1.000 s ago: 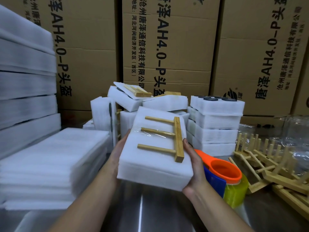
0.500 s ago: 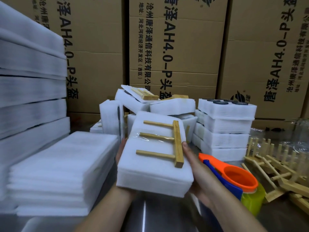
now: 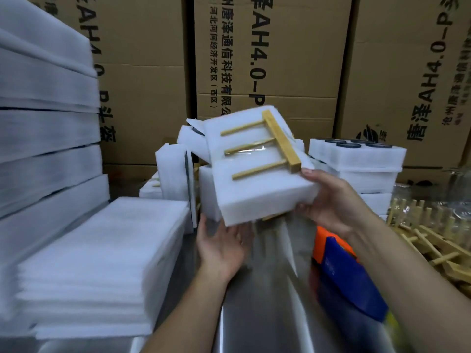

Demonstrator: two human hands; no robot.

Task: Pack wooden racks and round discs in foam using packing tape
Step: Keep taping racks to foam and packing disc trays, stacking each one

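Note:
A white foam pack (image 3: 257, 189) with a wooden rack (image 3: 265, 146) taped on its top is lifted and tilted, above the metal table. My right hand (image 3: 328, 205) grips the pack's right near corner, thumb on top by the rack's bar. My left hand (image 3: 224, 243) is under the pack's near left edge, palm up and fingers spread; contact with the foam is unclear. An orange and blue tape dispenser (image 3: 344, 271) lies on the table under my right forearm.
Finished foam packs (image 3: 175, 171) are piled behind, and a stack (image 3: 356, 161) with black round discs on top stands at right. Flat foam sheets (image 3: 102, 256) are stacked at left, loose wooden racks (image 3: 433, 238) at right. Cardboard boxes (image 3: 293, 59) form the back wall.
The pack has been raised and moved away from me toward the pile, turning anticlockwise. My left hand has come off its side and now sits below it.

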